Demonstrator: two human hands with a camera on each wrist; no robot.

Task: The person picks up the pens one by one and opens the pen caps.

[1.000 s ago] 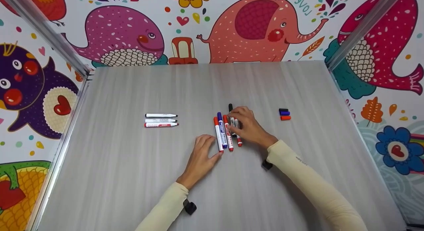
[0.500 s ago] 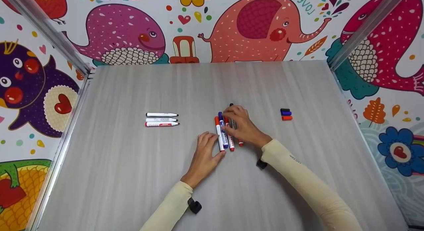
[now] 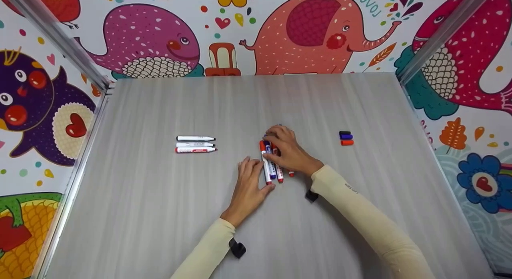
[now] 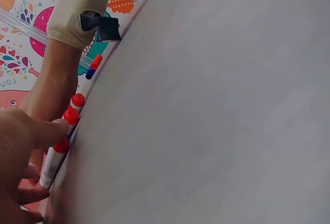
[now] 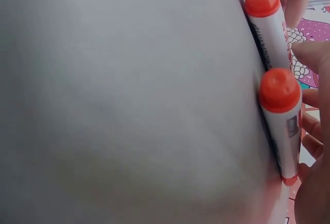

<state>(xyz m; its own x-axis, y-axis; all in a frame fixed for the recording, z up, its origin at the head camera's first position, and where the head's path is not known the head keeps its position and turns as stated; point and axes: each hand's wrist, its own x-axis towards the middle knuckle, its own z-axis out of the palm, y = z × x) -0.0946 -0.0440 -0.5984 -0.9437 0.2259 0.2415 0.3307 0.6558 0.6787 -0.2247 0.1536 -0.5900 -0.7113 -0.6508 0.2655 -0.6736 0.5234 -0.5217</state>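
Observation:
A row of capped markers lies on the table in the head view. At its left end is a red-capped white marker [image 3: 265,167], beside a blue marker [image 3: 272,170] and another red marker [image 3: 279,175]. My left hand [image 3: 249,191] rests along the row's left side, fingertips at the leftmost marker and thumb near its lower end. Arched over the row's upper part is my right hand [image 3: 291,153], its thumb and fingers spread across the markers. It covers most of the right-hand ones; one red end [image 3: 291,174] shows beneath it. In the right wrist view, red-ended markers [image 5: 281,100] lie beside the fingers.
Three uncapped markers [image 3: 196,144] lie side by side at the left. Three loose caps [image 3: 346,137], black, blue and red, are lined up at the right. Printed cartoon walls [image 3: 304,35] and metal posts [image 3: 444,37] border the table [image 3: 160,215].
My right hand has moved left across the row, from the right-hand markers towards the blue and leftmost red ones. My left hand has shifted slightly right. The uncapped markers and loose caps stay put.

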